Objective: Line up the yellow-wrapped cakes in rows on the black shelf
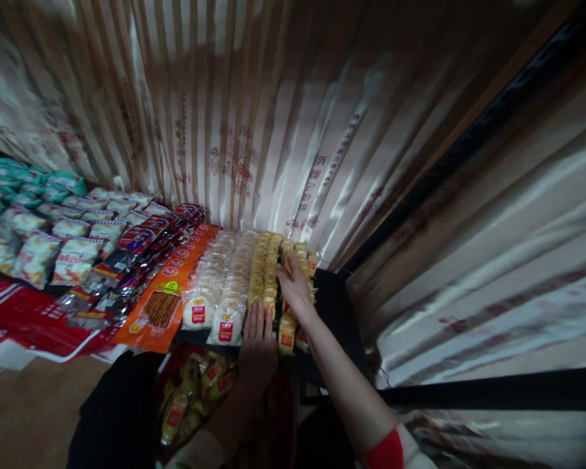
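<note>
Two rows of yellow-wrapped snack packets (pixel 264 267) stand at the right end of the display. My left hand (pixel 258 348) lies with its fingers stretched against the front end of the left yellow row, palm down. Over the right yellow row (pixel 287 332) is my right hand (pixel 295 286), its fingers extended and touching the packets; part of that row is hidden beneath it. Just left are two rows of white round packaged cakes (pixel 227 322) with red labels. No packet is visibly lifted by either hand.
An orange snack bag (pixel 161 312), dark packets (pixel 141 241), white bags (pixel 78 260) and green packets (pixel 24 182) extend leftward. A red bag (pixel 29 319) hangs over the front edge. Below my left hand, a container holds more yellow packets (pixel 190 391). Printed pleated curtains (pixel 254 130) stand behind.
</note>
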